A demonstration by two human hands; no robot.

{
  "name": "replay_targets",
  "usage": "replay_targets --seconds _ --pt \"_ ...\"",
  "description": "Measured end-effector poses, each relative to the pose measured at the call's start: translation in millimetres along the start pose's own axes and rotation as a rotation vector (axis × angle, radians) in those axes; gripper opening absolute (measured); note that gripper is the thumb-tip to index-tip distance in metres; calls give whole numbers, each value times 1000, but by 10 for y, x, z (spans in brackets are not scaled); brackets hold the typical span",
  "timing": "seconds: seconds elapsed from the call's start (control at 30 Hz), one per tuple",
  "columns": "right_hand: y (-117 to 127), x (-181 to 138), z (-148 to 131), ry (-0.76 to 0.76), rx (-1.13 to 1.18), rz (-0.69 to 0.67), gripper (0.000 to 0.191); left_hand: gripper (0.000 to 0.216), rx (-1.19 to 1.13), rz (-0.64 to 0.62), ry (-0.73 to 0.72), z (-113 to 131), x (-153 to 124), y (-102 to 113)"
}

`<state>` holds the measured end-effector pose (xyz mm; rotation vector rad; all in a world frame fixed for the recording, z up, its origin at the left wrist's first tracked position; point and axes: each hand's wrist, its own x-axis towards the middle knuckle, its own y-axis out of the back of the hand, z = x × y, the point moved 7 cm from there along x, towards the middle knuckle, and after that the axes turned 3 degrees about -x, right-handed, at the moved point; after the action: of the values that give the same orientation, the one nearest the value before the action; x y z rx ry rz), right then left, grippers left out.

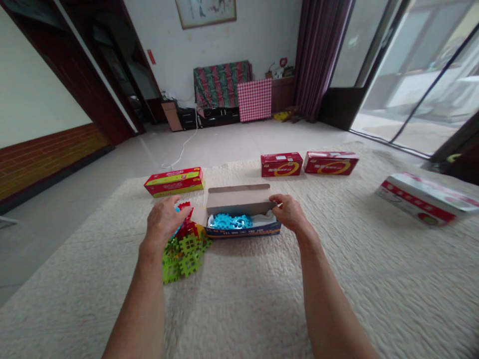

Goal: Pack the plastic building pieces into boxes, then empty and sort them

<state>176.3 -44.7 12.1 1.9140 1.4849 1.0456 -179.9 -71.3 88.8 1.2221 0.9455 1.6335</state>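
An open cardboard box lies on the cream rug in front of me, its lid flap standing up. Blue interlocking plastic pieces and a white plastic bag fill it. My right hand grips the box's right end, fingers closed on the rim. To the left, my left hand rests curled over a clump of joined toy pieces, green at the front, red and yellow behind. Its fingertips touch the red pieces beside the box's left end.
A red-and-green box lies at the rug's far left. Two red boxes lie at the far edge. A white-and-red box sits on the right. Tiled floor, a white cable, covered furniture and glass doors lie beyond.
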Motion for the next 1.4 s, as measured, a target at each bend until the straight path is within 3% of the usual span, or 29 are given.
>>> replay_targets --seconds 0.07,0.2,0.3,0.4,0.53,0.83,1.0,1.17,1.4 --pt "3 -3 -2 2 -3 6 41 38 -120 -40 -232 420 -35 -67" --pt "-4 1 4 2 -12 11 41 33 -321 -465 -752 1336 -197 -435" --pt "-2 5 1 2 -27 11 41 48 -293 -662 -913 1725 -228 -705" --pt "-3 4 -4 -7 -36 -6 40 55 -148 -777 -993 1905 -248 -931" --pt "-3 0 -15 -13 -33 -20 40 50 -57 -859 -1105 2014 -349 -1035" --pt "-15 9 -4 -19 -38 -20 42 41 90 -885 -1086 2043 -395 -1022" --pt "-15 10 0 -2 -26 -8 42 34 148 -856 -1107 1956 -384 -848" --pt "-11 4 -9 -22 -26 -16 43 43 340 -860 -1107 1807 -343 -736" --pt "-10 4 0 -19 -35 -5 43 51 325 -940 -1081 1727 -365 -814"
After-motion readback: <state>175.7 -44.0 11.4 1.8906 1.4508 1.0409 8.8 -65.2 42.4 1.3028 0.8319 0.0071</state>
